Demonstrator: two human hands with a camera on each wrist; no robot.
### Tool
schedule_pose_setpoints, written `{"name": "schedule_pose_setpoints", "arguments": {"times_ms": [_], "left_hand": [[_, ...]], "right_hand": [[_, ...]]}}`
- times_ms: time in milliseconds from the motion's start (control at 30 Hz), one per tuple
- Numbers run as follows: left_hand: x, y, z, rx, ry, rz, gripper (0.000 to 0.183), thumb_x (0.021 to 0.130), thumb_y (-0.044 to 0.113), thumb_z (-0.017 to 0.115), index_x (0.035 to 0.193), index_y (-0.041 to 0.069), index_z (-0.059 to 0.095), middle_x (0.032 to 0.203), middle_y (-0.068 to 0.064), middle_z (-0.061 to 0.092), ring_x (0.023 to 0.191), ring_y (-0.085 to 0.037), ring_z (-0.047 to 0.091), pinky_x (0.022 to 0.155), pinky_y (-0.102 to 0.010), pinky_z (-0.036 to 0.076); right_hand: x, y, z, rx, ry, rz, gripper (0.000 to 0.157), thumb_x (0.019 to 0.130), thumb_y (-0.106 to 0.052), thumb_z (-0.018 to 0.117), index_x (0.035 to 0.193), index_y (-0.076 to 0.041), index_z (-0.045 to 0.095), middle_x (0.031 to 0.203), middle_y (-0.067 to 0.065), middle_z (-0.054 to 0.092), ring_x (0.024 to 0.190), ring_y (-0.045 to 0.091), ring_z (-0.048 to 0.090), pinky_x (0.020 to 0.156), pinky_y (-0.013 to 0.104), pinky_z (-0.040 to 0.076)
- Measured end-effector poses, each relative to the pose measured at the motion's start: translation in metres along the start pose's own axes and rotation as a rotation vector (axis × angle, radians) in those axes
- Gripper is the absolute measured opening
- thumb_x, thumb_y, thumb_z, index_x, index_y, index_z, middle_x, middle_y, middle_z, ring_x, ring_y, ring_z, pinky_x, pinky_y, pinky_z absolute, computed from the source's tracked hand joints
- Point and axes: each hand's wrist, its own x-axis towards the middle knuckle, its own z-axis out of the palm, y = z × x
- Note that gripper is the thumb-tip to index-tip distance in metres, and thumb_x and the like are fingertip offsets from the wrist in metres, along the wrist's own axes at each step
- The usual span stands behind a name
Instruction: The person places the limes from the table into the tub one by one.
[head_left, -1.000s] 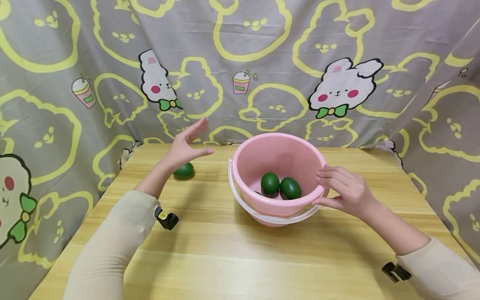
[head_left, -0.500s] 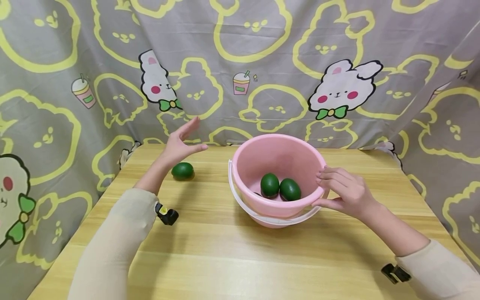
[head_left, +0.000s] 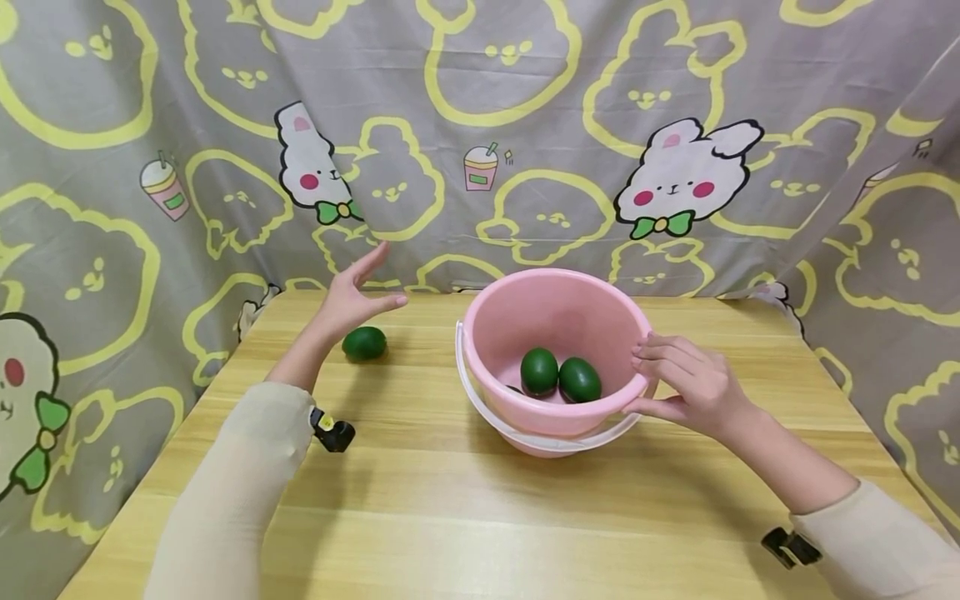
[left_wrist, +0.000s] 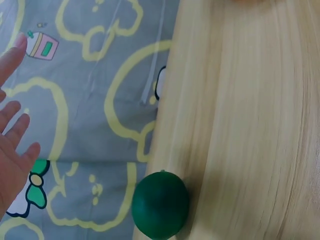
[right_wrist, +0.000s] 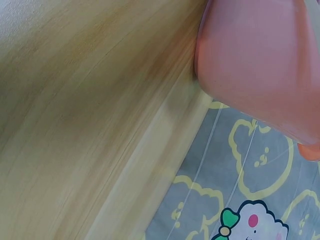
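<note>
A pink bucket (head_left: 555,304) stands on the table, tilted slightly in the head view, its white handle (head_left: 551,442) hanging down in front. My right hand (head_left: 693,379) pinches the bucket's right rim, fingers over the edge and thumb below. Inside lie two dark green avocado-like fruits (head_left: 539,372); a dark sliver beside them is mostly hidden by the rim. Another such fruit (head_left: 364,343) rests on the table at the left. Above and behind it my left hand (head_left: 347,307) hovers, thumb and fingers spread, holding nothing. The left wrist view shows that fruit (left_wrist: 161,205) near the table edge.
The wooden table (head_left: 465,525) has its back edge against a grey cartoon-print curtain (head_left: 405,75), which also hangs at both sides. A black wrist camera (head_left: 332,430) sits at the left sleeve, another (head_left: 791,547) at the right.
My left hand has drifted left, away from the bucket, and the fruit on the table now shows fully. The right hand and bucket have stayed in place.
</note>
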Motion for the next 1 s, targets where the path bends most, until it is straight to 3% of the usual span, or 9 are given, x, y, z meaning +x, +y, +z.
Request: {"name": "schedule_pose_setpoints", "arguments": {"times_ms": [233,333,567,800,1000], "left_hand": [[-0.001,-0.01,-0.002,-0.005,0.012,-0.043,0.084,0.083,0.016,0.074,0.151,0.015,0.025,0.156,-0.004,0.023,0.144,-0.025,0.018,0.115,-0.044,0.019],[0.001,-0.023,-0.004,-0.008,0.014,-0.062,0.085,0.082,0.017,0.074,0.151,0.016,0.024,0.156,-0.005,0.023,0.144,-0.026,0.017,0.116,-0.044,0.017],[0.008,-0.061,-0.007,0.016,0.041,-0.089,0.085,0.08,0.03,0.077,0.15,0.028,0.027,0.155,0.002,0.025,0.144,-0.025,0.019,0.115,-0.046,0.019],[0.01,-0.081,-0.004,0.042,0.056,-0.076,0.083,0.081,0.03,0.076,0.149,0.025,0.028,0.154,-0.003,0.029,0.142,-0.025,0.025,0.116,-0.044,0.018],[0.005,-0.099,-0.001,0.038,0.047,-0.108,0.086,0.082,0.032,0.075,0.151,0.025,0.024,0.155,-0.004,0.026,0.144,-0.027,0.019,0.114,-0.051,0.019]], "right_hand": [[0.004,-0.001,0.0,-0.004,-0.003,-0.007,0.054,0.082,-0.05,0.066,0.07,0.003,0.067,0.072,0.017,0.068,0.065,0.032,0.064,0.082,0.03,0.054],[0.005,-0.002,0.0,-0.006,-0.004,-0.007,0.054,0.082,-0.05,0.066,0.07,0.003,0.067,0.072,0.017,0.068,0.065,0.032,0.064,0.081,0.03,0.054],[0.007,-0.003,0.0,0.001,-0.005,-0.009,0.055,0.082,-0.05,0.065,0.069,0.003,0.066,0.071,0.017,0.068,0.064,0.031,0.064,0.081,0.03,0.054],[0.004,-0.001,-0.001,-0.003,-0.005,-0.005,0.054,0.081,-0.05,0.067,0.07,0.003,0.067,0.072,0.017,0.068,0.065,0.031,0.064,0.085,0.029,0.053],[0.003,-0.001,0.0,0.008,-0.005,-0.009,0.054,0.081,-0.05,0.067,0.07,0.003,0.067,0.072,0.017,0.068,0.065,0.032,0.064,0.084,0.029,0.053]]}}
